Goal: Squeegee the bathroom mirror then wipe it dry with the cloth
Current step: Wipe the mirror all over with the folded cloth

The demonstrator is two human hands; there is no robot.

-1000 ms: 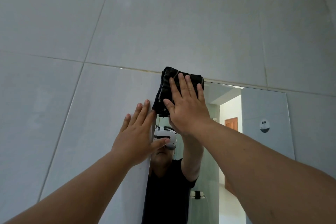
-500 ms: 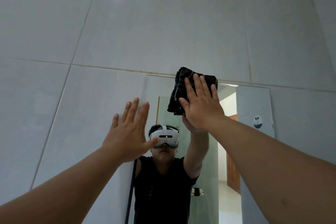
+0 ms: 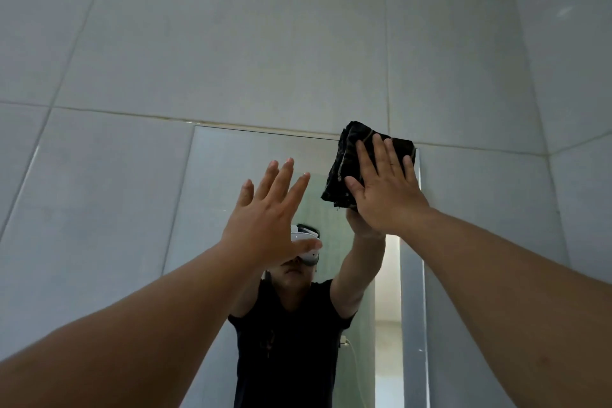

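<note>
The bathroom mirror [image 3: 231,175] hangs on a grey tiled wall, its top edge just under a grout line. A dark folded cloth [image 3: 344,169] is pressed flat against the mirror's top right corner by my right hand [image 3: 384,192], palm on the cloth with fingers spread. My left hand [image 3: 268,219] is raised in front of the mirror's middle with fingers apart and nothing in it; I cannot tell if it touches the glass. No squeegee is in view.
Large glossy grey wall tiles [image 3: 265,43] surround the mirror, with a wall corner at the far right [image 3: 546,156]. The mirror reflects a person in a black shirt and a lit doorway behind.
My right hand has slid the cloth along the mirror's top edge from the left corner to the right corner. My left hand has come off the mirror's left edge toward its middle.
</note>
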